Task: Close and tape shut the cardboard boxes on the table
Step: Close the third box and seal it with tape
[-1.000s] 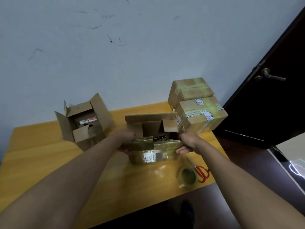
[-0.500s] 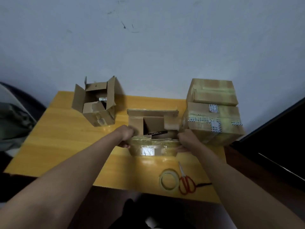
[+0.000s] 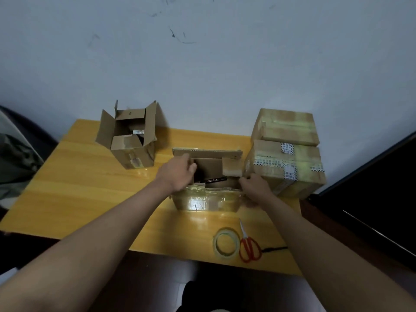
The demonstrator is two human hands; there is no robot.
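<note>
An open cardboard box [image 3: 206,200] with tape-covered front stands mid-table; a black marker [image 3: 213,180] lies inside it. My left hand [image 3: 177,173] rests on the box's left side flap, fingers over its edge. My right hand [image 3: 255,188] holds the box's right edge near the small right flap [image 3: 231,168]. The long back flap [image 3: 207,152] stands up. A second open box [image 3: 132,140] sits at the back left. Two taped boxes are stacked at the right: upper [image 3: 286,127], lower [image 3: 286,170]. A clear tape roll [image 3: 226,245] and red scissors [image 3: 248,245] lie near the front edge.
The yellow wooden table [image 3: 78,188] stands against a pale wall. A dark door [image 3: 382,199] is on the right, a dark chair with cloth [image 3: 15,158] on the left. A black cable [image 3: 274,248] lies by the scissors.
My view has shifted and levelled. My left hand rose from the box's left front corner onto the left flap; my right hand stayed at the right edge.
</note>
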